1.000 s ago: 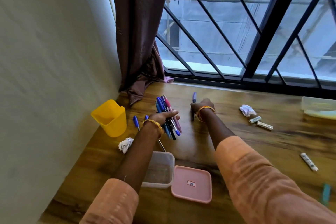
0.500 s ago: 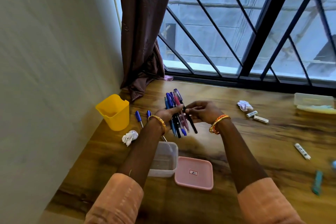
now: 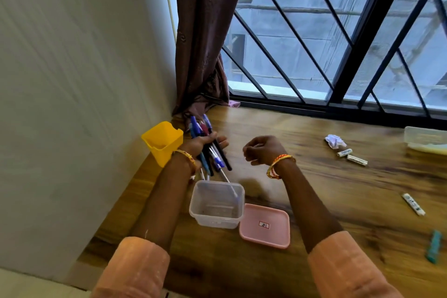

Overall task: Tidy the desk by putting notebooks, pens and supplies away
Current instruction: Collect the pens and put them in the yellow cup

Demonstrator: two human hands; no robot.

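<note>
Left hand (image 3: 202, 145) grips a bundle of pens (image 3: 208, 145): fingers and thumb curl around the middle of the bundle, capped ends fan out above the hand toward the curtain (image 3: 205, 38), tips stick out below the wrist toward the clear container (image 3: 216, 204). Pens are mostly blue, one maroon, one black. The bundle sits just right of the yellow pen cup (image 3: 163, 143), which stands against the wall at the left edge of the desk (image 3: 314, 201); the left wrist overlaps the cup's right side in view, contact unclear.

Right hand (image 3: 262, 150) is curled into a loose fist, nothing visible in it, hovering above the desk just right of the bundle, clear gap between the two hands. Both wrists carry bangles.

Clear container stands open, below the left hand, with thin pens or refills lying beside or behind it, partly seen through the plastic. Its pink lid (image 3: 264, 228) lies flat, touching the container's right side.

Right part of desk, well apart from both hands: crumpled paper (image 3: 335, 141), two small white tubes (image 3: 352, 156) just below it, another white tube (image 3: 413, 204) nearer the front, a teal item (image 3: 434, 245) (blurred), and a translucent box (image 3: 425, 139) at the far right edge.
</note>
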